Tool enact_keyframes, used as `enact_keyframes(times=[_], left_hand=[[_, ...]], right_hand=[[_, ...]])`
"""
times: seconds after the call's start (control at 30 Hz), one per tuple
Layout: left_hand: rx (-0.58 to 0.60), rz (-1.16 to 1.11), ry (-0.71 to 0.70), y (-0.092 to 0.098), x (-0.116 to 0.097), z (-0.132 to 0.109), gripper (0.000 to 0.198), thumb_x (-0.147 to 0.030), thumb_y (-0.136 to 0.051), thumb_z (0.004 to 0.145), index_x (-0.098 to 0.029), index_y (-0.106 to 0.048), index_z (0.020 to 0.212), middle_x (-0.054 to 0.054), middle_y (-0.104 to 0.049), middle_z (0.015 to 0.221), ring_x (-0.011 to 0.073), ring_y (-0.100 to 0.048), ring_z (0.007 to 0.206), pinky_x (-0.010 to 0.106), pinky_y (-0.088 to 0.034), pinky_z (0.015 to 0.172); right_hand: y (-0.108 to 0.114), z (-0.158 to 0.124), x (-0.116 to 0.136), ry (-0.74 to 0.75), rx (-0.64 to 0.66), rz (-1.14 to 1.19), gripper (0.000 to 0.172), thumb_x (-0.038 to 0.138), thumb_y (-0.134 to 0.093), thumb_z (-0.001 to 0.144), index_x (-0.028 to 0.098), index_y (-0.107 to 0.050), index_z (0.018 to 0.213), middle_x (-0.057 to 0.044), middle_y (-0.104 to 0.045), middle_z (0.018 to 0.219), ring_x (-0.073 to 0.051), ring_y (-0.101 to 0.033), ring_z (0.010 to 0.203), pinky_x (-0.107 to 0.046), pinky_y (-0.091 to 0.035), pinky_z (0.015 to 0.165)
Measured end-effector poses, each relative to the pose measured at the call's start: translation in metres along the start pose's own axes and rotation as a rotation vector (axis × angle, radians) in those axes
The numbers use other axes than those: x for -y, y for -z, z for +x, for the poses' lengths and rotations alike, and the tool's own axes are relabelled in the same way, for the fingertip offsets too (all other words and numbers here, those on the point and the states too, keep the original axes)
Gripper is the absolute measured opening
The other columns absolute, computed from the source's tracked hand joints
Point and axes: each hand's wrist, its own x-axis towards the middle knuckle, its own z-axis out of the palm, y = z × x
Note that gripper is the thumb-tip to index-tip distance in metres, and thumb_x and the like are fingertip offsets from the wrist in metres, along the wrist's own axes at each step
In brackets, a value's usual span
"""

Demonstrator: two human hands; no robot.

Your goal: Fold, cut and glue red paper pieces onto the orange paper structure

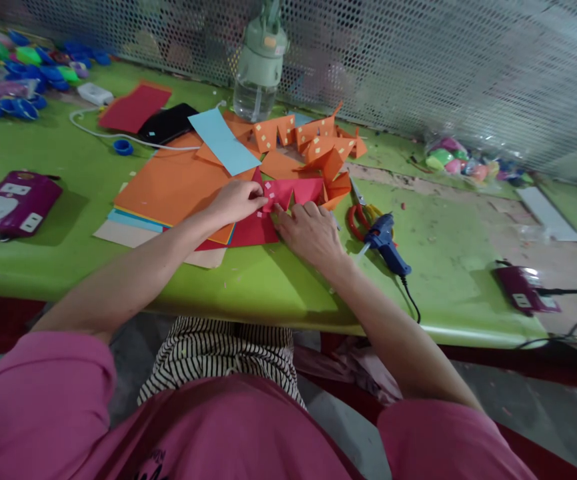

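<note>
A folded red paper cutout with small pale squares at its left end stands in front of me on flat red paper. My left hand has thumb and finger pinched at that spotted end. Curled over the cutout's lower right side, my right hand grips it, its thumb near the squares. What the fingertips press is partly hidden. Behind stand several folded orange paper cutouts, some with pale squares. A stack of orange sheets lies beneath my left forearm.
Right of my hands lie orange-handled scissors and a blue glue gun, its cord over the table edge. A water bottle, black phone and light-blue paper strip are behind. Purple power boxes sit left and right.
</note>
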Motion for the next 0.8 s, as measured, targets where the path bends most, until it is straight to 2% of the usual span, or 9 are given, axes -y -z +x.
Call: enact_keyframes(times=[0.17,0.33,0.57,0.7,0.8], left_hand=[[-0.001,0.01,-0.004,0.0,0.002,0.0,0.015,-0.029,-0.062,0.091,-0.02,-0.069,0.083,0.007,-0.075,0.092,0.0205,-0.066,0.086,0.033,-0.044,0.08],[-0.011,0.009,0.001,0.0,0.002,0.0,0.013,-0.03,-0.063,0.09,-0.021,-0.068,0.084,0.006,-0.076,0.094,0.0207,-0.066,0.088,0.031,-0.043,0.081],[-0.017,0.004,0.028,0.01,0.002,-0.002,0.013,-0.032,-0.063,0.089,-0.02,-0.068,0.086,0.006,-0.074,0.094,0.0206,-0.065,0.087,0.031,-0.044,0.08],[-0.009,0.0,0.055,0.022,0.008,-0.001,0.012,-0.032,-0.063,0.086,-0.021,-0.066,0.083,0.005,-0.074,0.093,0.0205,-0.064,0.087,0.03,-0.044,0.078],[-0.002,0.007,0.083,0.027,0.013,0.001,0.013,-0.033,-0.064,0.083,-0.021,-0.064,0.078,0.003,-0.073,0.088,0.02,-0.063,0.084,0.03,-0.042,0.074]], right_hand=[[-0.006,0.002,-0.005,0.009,-0.026,0.044,0.046,0.036,-0.045,0.104,0.018,-0.059,0.143,-0.017,-0.071,0.108,-0.028,-0.055,0.102,-0.038,-0.04,0.081],[-0.006,0.001,-0.017,-0.022,-0.061,0.281,0.049,0.04,-0.044,0.103,0.017,-0.06,0.143,-0.014,-0.072,0.103,-0.026,-0.058,0.095,-0.036,-0.046,0.081],[-0.004,-0.012,-0.035,-0.153,-0.218,0.466,0.036,0.034,-0.046,0.101,0.019,-0.077,0.109,-0.012,-0.073,0.095,-0.024,-0.063,0.089,-0.034,-0.049,0.08],[-0.008,-0.019,-0.035,-0.168,-0.224,0.52,0.03,0.033,-0.052,0.098,0.018,-0.078,0.103,-0.01,-0.073,0.089,-0.021,-0.063,0.081,-0.033,-0.05,0.076],[-0.009,-0.022,-0.032,-0.155,-0.217,0.556,0.026,0.031,-0.055,0.096,0.019,-0.078,0.101,-0.009,-0.074,0.09,-0.021,-0.064,0.081,-0.033,-0.05,0.078]])
